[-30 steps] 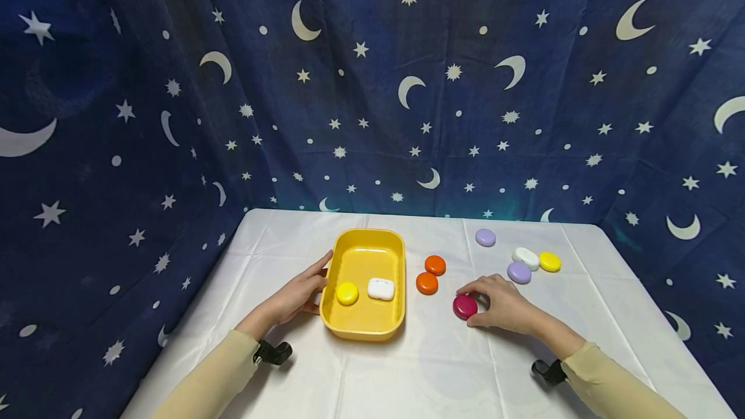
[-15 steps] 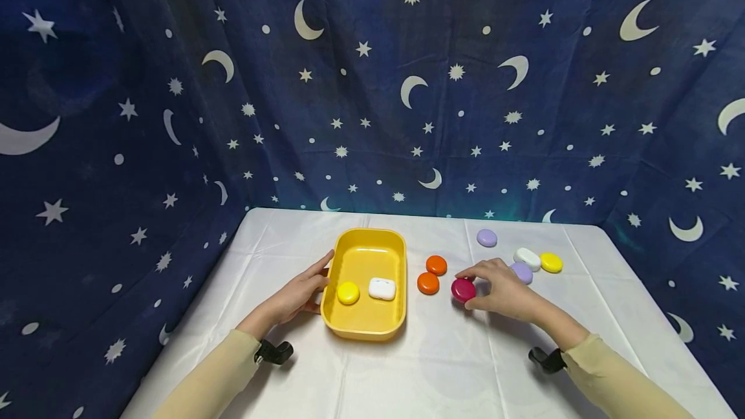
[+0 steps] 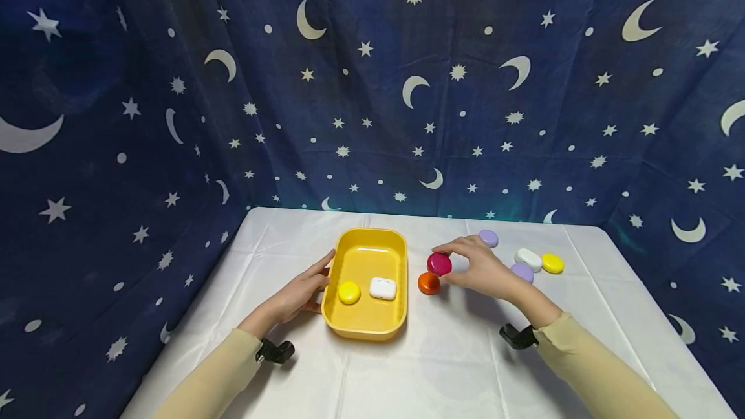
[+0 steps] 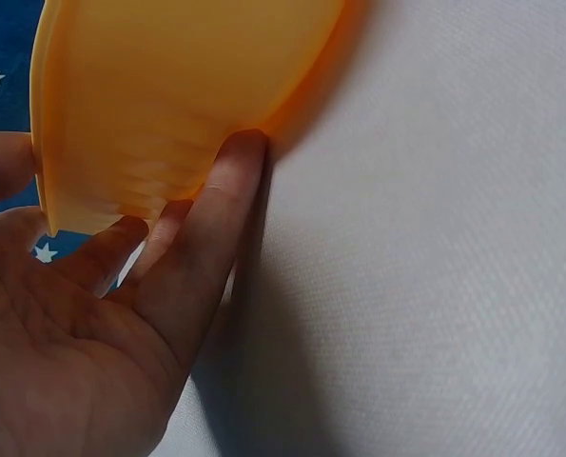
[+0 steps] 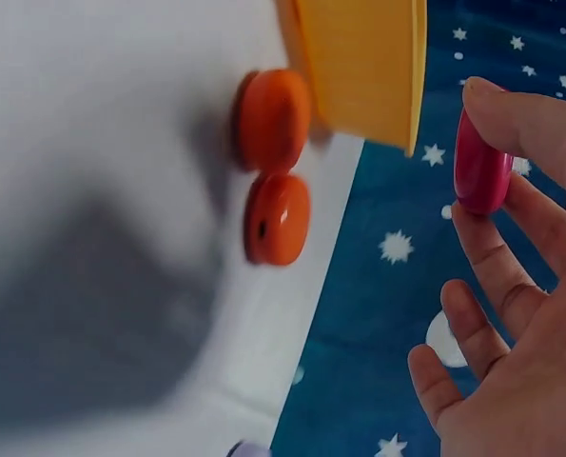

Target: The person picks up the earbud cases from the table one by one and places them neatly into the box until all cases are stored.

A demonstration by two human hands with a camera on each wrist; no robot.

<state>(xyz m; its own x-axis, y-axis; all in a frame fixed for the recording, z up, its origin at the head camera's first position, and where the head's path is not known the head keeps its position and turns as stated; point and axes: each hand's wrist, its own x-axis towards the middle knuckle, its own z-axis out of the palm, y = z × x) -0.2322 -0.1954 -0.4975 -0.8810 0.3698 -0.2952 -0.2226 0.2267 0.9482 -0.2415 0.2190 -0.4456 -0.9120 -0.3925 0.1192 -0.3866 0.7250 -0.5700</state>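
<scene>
In the head view my left hand (image 3: 293, 291) rests against the left side of a yellow tray (image 3: 401, 315). The left wrist view shows its fingers (image 4: 216, 205) touching the tray's outer wall. Inside the tray lie a yellow disc (image 3: 349, 293) and a white rounded block (image 3: 383, 288). My right hand (image 3: 483, 269) pinches a glossy crimson disc (image 3: 439, 264) between thumb and fingertips, held above the table in the right wrist view. Below it are two orange discs (image 5: 274, 121), side by side; the farther is hidden in the head view, the nearer orange disc (image 3: 429, 284) shows.
To the right of my right hand lie a white oval piece (image 3: 528, 260), a yellow disc (image 3: 552, 263) and a lilac disc (image 3: 522, 272). Another lilac disc (image 3: 488, 238) sits farther back. A starry blue curtain (image 3: 372, 83) stands behind the white-covered table (image 3: 407, 380).
My right hand has lifted the crimson disc and carried it left and away from me, over the orange discs. The left hand stays at the tray.
</scene>
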